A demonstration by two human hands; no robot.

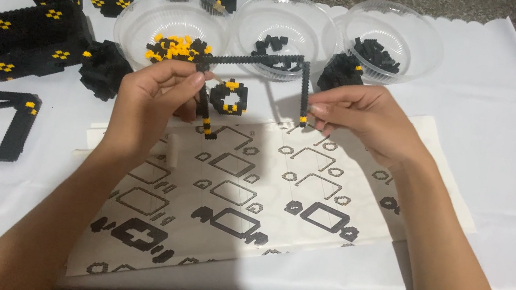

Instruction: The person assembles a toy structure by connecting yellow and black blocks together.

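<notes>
- Thin black brick frame (263,61), three-sided with yellow tips, is held above the instruction sheet (244,191) at centre frame.
- Left hand (152,98) pinches its left leg; right hand (361,116) pinches its right leg.
- Small black-yellow ring (229,98) lies below, unattached.
- Finished black blocks (22,38) sit upper left; bowls (168,16) along the surface's top edge hold loose pieces, so building seems partly done.

hobby table: white cover (515,156), instruction sheet (243,197), bowls of tiny bricks (166,29)
</notes>
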